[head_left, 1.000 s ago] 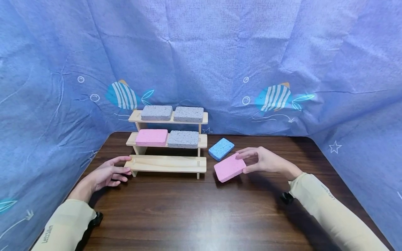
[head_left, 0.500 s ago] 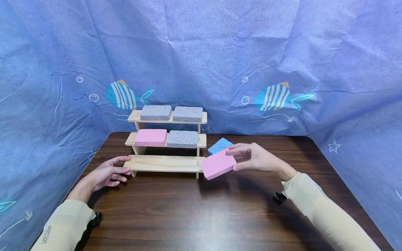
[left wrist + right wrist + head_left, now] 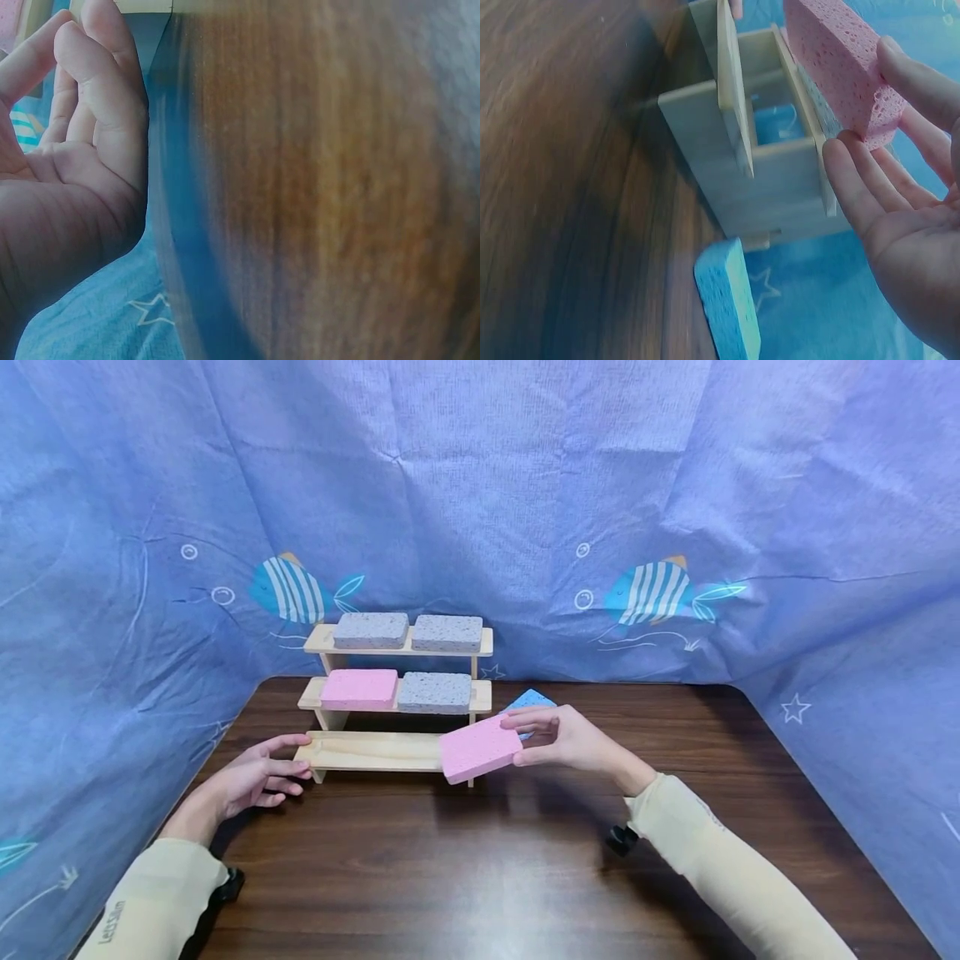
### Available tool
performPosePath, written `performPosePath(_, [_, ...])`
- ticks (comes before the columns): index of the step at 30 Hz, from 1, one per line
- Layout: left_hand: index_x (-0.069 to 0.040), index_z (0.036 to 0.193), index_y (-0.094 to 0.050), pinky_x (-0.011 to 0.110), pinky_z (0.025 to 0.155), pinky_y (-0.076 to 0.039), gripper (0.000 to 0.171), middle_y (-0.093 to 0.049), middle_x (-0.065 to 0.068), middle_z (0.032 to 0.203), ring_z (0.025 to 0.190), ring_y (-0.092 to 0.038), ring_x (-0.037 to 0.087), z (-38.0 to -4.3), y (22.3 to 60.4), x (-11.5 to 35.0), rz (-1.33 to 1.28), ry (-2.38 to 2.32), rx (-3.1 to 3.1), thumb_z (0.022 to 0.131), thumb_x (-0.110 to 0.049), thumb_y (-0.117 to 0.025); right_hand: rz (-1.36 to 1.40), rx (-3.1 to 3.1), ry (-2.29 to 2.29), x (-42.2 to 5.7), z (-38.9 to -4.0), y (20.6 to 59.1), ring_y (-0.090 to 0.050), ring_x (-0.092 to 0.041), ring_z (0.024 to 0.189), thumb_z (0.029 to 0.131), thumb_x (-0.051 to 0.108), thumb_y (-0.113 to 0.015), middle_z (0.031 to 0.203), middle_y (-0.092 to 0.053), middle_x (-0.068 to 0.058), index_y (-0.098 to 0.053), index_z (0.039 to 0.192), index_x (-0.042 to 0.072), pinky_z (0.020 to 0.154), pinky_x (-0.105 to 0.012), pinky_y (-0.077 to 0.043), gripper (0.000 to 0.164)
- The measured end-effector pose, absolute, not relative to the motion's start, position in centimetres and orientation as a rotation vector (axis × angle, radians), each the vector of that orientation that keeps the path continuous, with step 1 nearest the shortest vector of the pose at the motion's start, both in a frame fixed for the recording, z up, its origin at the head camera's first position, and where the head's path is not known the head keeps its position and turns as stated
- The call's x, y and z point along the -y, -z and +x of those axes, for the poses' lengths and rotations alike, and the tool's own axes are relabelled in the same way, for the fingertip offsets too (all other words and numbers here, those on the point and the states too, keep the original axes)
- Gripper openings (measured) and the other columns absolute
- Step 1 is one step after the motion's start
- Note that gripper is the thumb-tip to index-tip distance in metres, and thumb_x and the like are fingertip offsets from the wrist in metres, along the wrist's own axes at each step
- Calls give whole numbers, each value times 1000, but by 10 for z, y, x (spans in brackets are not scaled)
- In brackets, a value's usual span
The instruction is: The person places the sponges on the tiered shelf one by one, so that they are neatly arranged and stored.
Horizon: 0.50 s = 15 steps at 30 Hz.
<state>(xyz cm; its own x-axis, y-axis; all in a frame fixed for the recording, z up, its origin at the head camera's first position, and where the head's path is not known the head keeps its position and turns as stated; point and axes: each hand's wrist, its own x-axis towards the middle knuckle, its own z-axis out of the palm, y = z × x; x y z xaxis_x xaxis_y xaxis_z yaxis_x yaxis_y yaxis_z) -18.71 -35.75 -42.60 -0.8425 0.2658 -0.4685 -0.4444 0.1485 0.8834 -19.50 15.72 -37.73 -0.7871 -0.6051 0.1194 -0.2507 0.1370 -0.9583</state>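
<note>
My right hand pinches a pink sponge by its right end, between the thumb and the fingers. The sponge is tilted and overlaps the right end of the bottom board of a three-tier wooden stand. In the right wrist view this pink sponge is at the upper right, beside the stand's side panel. My left hand holds the left end of the bottom board with its thumb and fingertips. In the left wrist view the left hand's fingers are bent, the board partly hidden behind them.
Two grey sponges, one of them the left grey sponge, lie on the top tier. The middle tier bears a pink sponge and a grey sponge. A blue sponge lies on the dark wooden table, right of the stand.
My right hand has carried the pink sponge leftward from beside the stand to the right end of its bottom board. The blue sponge is now partly covered by that hand. The left hand stays put.
</note>
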Motion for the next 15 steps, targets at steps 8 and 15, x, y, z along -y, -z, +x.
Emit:
performPosePath(8, [-29,137,-45,29,62,-58,47,-72,5,102,77,-71,17,-188,427,356,-160,-1744,-1892,97,-20,-70,-846,-2089,1710,-133,-194,377,-59,-25,125,81,4,-86,143,-57,-9,-68,130,4,97,-42,-53,52])
performPosePath(15, [-31,135,-46,29,62,-59,45,-72,5,102,77,-71,17,-187,423,357,-139,-1737,-1896,98,-20,-69,-863,-2062,1759,-102,-196,385,-59,-25,126,83,6,-84,141,-59,-7,-66,131,1,100,-51,-49,51])
